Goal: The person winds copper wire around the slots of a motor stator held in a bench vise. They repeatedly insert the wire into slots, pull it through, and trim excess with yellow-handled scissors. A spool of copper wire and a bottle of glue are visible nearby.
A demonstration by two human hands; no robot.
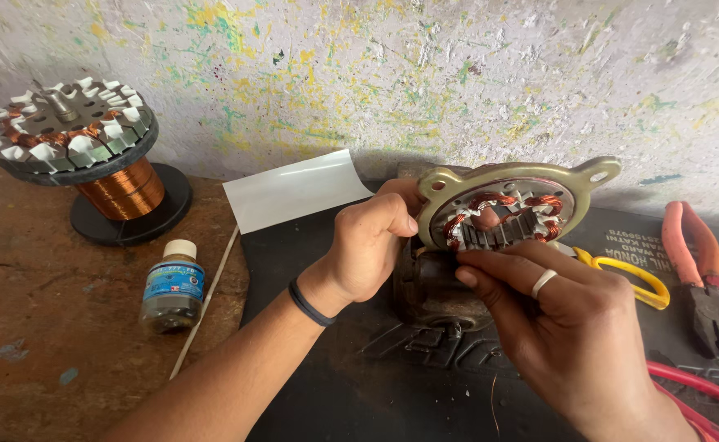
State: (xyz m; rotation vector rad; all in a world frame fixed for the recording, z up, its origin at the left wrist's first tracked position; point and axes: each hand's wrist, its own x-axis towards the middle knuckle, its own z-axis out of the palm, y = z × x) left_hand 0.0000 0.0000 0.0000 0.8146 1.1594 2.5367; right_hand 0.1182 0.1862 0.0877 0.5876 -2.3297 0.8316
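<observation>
My left hand [369,245] grips the left rim of a round metal motor plate [458,190] that carries a stator with copper windings [549,205] and white slot paper. The plate is held upright, tilted toward me, above a dark mat [359,368]. My right hand [552,315], a ring on one finger, pinches the lower edge of the stator core with its fingertips. A dark round motor part [425,286] lies under the plate, partly hidden by both hands.
A copper wire spool [122,192] with another stator [65,127] on top stands back left. A small bottle [173,286] and a thin stick [204,303] lie on the brown bench. White sheet [294,190], yellow scissors [634,282], red pliers [699,274] and a red cable [695,385] sit nearby.
</observation>
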